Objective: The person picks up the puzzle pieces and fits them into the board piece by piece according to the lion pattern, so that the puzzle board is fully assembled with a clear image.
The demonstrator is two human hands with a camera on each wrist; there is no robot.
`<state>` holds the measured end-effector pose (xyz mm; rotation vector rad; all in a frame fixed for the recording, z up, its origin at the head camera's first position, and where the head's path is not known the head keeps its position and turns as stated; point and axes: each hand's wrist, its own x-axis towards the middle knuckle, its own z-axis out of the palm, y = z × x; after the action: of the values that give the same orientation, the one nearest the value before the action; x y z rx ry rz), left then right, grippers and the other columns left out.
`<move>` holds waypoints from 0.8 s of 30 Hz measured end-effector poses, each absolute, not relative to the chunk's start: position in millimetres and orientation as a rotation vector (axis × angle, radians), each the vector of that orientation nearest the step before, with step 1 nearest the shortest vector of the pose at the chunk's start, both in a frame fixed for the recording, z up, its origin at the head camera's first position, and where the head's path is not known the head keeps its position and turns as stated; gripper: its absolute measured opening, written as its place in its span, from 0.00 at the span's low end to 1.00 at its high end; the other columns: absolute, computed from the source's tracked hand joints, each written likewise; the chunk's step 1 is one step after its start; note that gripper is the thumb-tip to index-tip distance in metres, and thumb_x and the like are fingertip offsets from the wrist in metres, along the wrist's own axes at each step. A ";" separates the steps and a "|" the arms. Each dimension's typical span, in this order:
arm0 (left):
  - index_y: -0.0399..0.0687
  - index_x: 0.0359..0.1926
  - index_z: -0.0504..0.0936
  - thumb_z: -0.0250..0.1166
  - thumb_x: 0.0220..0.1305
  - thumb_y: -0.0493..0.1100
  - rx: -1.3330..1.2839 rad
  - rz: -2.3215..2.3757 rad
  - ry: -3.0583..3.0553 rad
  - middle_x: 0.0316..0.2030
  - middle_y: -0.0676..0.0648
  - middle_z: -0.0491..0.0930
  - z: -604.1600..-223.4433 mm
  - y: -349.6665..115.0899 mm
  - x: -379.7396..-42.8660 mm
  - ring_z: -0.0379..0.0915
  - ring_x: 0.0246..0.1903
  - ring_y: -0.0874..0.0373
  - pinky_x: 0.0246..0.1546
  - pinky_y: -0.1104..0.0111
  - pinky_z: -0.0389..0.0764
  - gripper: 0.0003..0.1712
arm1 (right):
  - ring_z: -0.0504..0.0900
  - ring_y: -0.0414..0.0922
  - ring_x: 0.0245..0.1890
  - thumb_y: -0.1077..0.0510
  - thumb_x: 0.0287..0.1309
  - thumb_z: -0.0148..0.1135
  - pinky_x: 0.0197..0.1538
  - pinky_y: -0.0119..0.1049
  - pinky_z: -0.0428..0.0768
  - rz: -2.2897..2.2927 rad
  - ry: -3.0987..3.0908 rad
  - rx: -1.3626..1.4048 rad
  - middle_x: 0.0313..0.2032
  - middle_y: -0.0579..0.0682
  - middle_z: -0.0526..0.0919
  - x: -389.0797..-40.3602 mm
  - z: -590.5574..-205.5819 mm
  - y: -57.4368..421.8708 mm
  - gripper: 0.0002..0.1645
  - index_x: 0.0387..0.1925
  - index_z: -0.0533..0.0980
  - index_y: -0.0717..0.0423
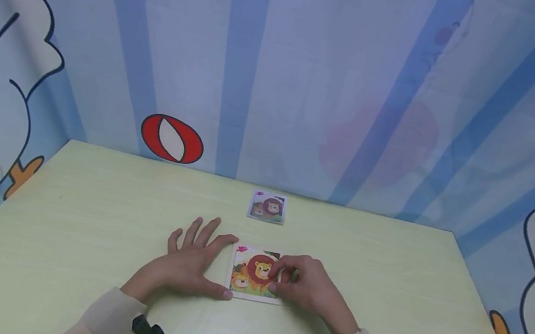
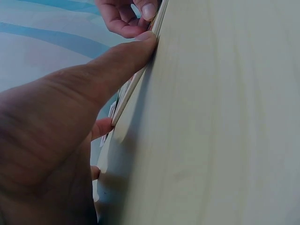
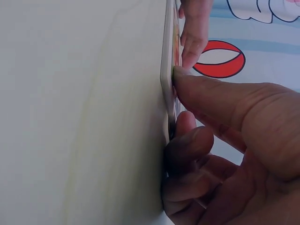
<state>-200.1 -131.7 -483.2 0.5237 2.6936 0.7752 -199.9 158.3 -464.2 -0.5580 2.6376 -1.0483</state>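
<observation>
A lion picture board [image 1: 248, 289] with a white border lies flat on the table in the head view. My left hand [image 1: 191, 266] spreads along its left side, the index fingertip at the upper corner and the thumb at the lower one. From the right, my right hand [image 1: 309, 284] reaches over the board's right edge with bent fingers. Between its thumb and fingers shows a small dark green piece [image 1: 294, 276], mostly hidden. In the right wrist view the thumb [image 3: 197, 86] lies against the picture side, while the other fingers curl beside the edge.
A smaller card [image 1: 267, 207] with the same lion picture lies behind the board. The pale wooden table [image 1: 82, 208] meets a blue striped cloth backdrop [image 1: 292, 77] at its far edge. Dark wrist cameras [image 1: 148, 333] sit on both sleeves.
</observation>
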 end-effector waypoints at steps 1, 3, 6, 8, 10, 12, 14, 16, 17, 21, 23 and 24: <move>0.68 0.81 0.62 0.78 0.50 0.75 0.523 0.772 2.692 0.88 0.40 0.38 -482.9 -131.6 -200.2 0.25 0.86 0.30 0.75 0.23 0.31 0.61 | 0.73 0.38 0.26 0.60 0.59 0.79 0.30 0.29 0.68 -1.050 2.640 -0.549 0.25 0.44 0.80 -199.5 -464.8 158.5 0.07 0.37 0.87 0.47; 0.69 0.81 0.62 0.78 0.50 0.76 0.534 0.778 2.694 0.88 0.40 0.38 -485.2 -131.2 -200.3 0.25 0.86 0.30 0.75 0.23 0.30 0.61 | 0.73 0.39 0.27 0.60 0.59 0.79 0.31 0.30 0.68 -1.055 2.644 -0.525 0.26 0.43 0.80 -198.7 -465.9 158.8 0.07 0.37 0.87 0.47; 0.70 0.82 0.60 0.78 0.49 0.76 0.536 0.768 2.695 0.88 0.41 0.36 -488.9 -131.2 -200.9 0.24 0.86 0.31 0.76 0.24 0.29 0.63 | 0.73 0.39 0.28 0.59 0.60 0.79 0.32 0.30 0.69 -1.061 2.640 -0.507 0.27 0.43 0.80 -198.3 -467.3 160.0 0.07 0.37 0.87 0.46; 0.70 0.83 0.59 0.78 0.50 0.75 0.536 0.761 2.698 0.89 0.41 0.35 -491.8 -131.1 -201.6 0.23 0.86 0.32 0.76 0.25 0.28 0.63 | 0.73 0.39 0.28 0.59 0.60 0.78 0.33 0.30 0.70 -1.072 2.625 -0.513 0.27 0.44 0.80 -198.0 -466.8 161.5 0.07 0.38 0.87 0.46; 0.70 0.83 0.59 0.79 0.50 0.74 0.535 0.763 2.704 0.89 0.42 0.34 -494.7 -131.0 -202.5 0.22 0.86 0.32 0.76 0.27 0.27 0.63 | 0.74 0.39 0.28 0.59 0.61 0.78 0.33 0.30 0.70 -1.085 2.611 -0.531 0.28 0.45 0.80 -198.1 -466.0 163.5 0.07 0.39 0.86 0.47; 0.69 0.83 0.59 0.79 0.50 0.74 0.537 0.776 2.713 0.89 0.41 0.35 -497.0 -130.9 -203.3 0.22 0.86 0.32 0.76 0.26 0.27 0.63 | 0.74 0.39 0.29 0.59 0.61 0.77 0.34 0.30 0.71 -1.104 2.591 -0.538 0.28 0.45 0.80 -198.6 -465.2 165.5 0.08 0.41 0.86 0.48; 0.68 0.83 0.59 0.78 0.50 0.74 0.536 0.782 2.717 0.89 0.41 0.35 -498.4 -130.6 -204.2 0.23 0.86 0.32 0.76 0.26 0.28 0.63 | 0.74 0.40 0.30 0.58 0.62 0.78 0.35 0.31 0.71 -1.121 2.576 -0.530 0.29 0.46 0.80 -199.2 -464.8 167.2 0.09 0.42 0.86 0.48; 0.68 0.83 0.59 0.78 0.50 0.75 0.538 0.780 2.721 0.89 0.41 0.36 -499.0 -130.6 -204.7 0.23 0.86 0.32 0.76 0.26 0.28 0.63 | 0.75 0.41 0.31 0.57 0.62 0.78 0.35 0.31 0.71 -1.134 2.560 -0.512 0.30 0.46 0.80 -199.8 -465.0 168.3 0.10 0.43 0.86 0.48; 0.68 0.83 0.59 0.78 0.51 0.75 0.538 0.776 2.720 0.89 0.41 0.36 -498.4 -130.6 -204.5 0.23 0.86 0.32 0.76 0.26 0.28 0.63 | 0.75 0.41 0.31 0.56 0.61 0.78 0.35 0.31 0.71 -1.138 2.554 -0.500 0.30 0.45 0.80 -200.0 -465.2 168.6 0.10 0.44 0.86 0.48; 0.69 0.83 0.59 0.77 0.50 0.76 0.545 0.765 2.714 0.88 0.41 0.35 -494.7 -130.9 -203.1 0.23 0.86 0.31 0.75 0.25 0.28 0.64 | 0.75 0.42 0.31 0.56 0.60 0.79 0.35 0.31 0.71 -1.145 2.547 -0.484 0.29 0.45 0.80 -200.4 -465.8 168.6 0.11 0.44 0.86 0.48; 0.69 0.83 0.59 0.77 0.50 0.77 0.541 0.763 2.714 0.88 0.41 0.35 -493.2 -131.0 -202.4 0.22 0.86 0.31 0.75 0.25 0.27 0.64 | 0.75 0.42 0.31 0.56 0.60 0.80 0.35 0.31 0.71 -1.146 2.551 -0.486 0.29 0.45 0.80 -200.6 -466.0 168.1 0.12 0.43 0.86 0.48; 0.69 0.83 0.59 0.77 0.50 0.77 0.541 0.764 2.715 0.88 0.40 0.35 -493.0 -131.1 -202.4 0.22 0.86 0.31 0.75 0.25 0.28 0.64 | 0.75 0.42 0.31 0.56 0.60 0.80 0.35 0.31 0.71 -1.147 2.551 -0.486 0.29 0.46 0.80 -200.7 -466.4 167.9 0.12 0.43 0.85 0.48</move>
<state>-202.4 -131.1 -493.0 0.5408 2.7148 0.7641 -200.7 167.9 -466.4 -0.4860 2.5509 -1.1473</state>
